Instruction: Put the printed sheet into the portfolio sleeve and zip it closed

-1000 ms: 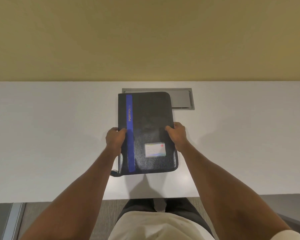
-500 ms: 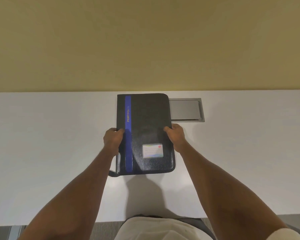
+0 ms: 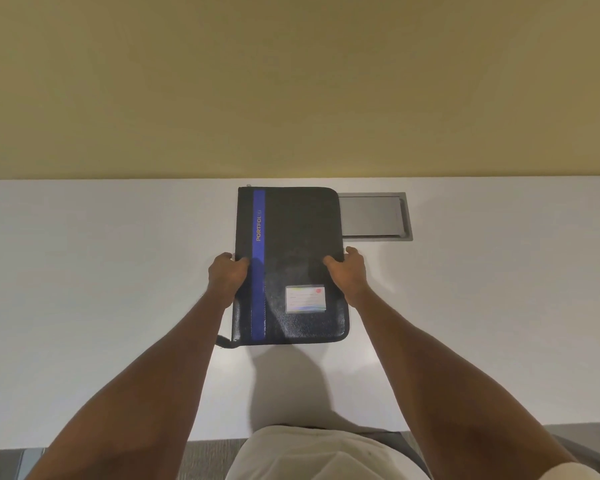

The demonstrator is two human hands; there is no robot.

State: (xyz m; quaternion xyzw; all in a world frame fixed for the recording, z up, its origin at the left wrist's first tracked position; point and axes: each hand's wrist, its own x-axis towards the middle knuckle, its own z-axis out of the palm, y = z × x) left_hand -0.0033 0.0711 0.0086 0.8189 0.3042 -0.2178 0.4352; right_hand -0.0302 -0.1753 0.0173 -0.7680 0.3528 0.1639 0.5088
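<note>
A black zip portfolio (image 3: 302, 244) with a blue vertical stripe and a small card window lies closed over the white table (image 3: 101, 271), spine to the left. My left hand (image 3: 226, 277) grips its left edge at mid-height, thumb on the cover. My right hand (image 3: 349, 273) grips the right edge opposite. A short black strap sticks out at the bottom left corner. No printed sheet is in view.
A grey metal cable hatch (image 3: 374, 216) is set into the table right behind the portfolio's top right corner. A yellow wall (image 3: 291, 81) rises at the table's far edge. The table's near edge is at my waist.
The portfolio, held in both hands, has shifted slightly left relative to the hatch, uncovering more of the hatch. The view has tilted upward.
</note>
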